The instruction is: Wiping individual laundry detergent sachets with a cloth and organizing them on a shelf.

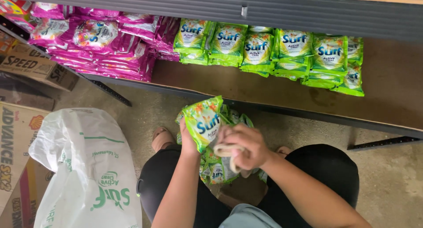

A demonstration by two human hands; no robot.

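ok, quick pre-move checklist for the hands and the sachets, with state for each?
1. Left hand grips the green sachet bundle: ok.
2. Right hand holds the tan rubber band: ok.
3. Band around the bundle: not ok, it is on the fingers only.
4. More green sachets lie below on the lap: ok.
5. Bare shelf board right of the green sachet row: ok.
6. Sachet count in bundle: cannot tell.

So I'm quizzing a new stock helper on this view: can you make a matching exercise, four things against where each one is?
Things:
1. green sachets
2. pink sachets
3. white sack
4. rubber band

Places:
A. in the right hand
B. on the floor, left of the knees
C. shelf, right part
D. shelf, left end

Pairs: 1-C, 2-D, 3-B, 4-A
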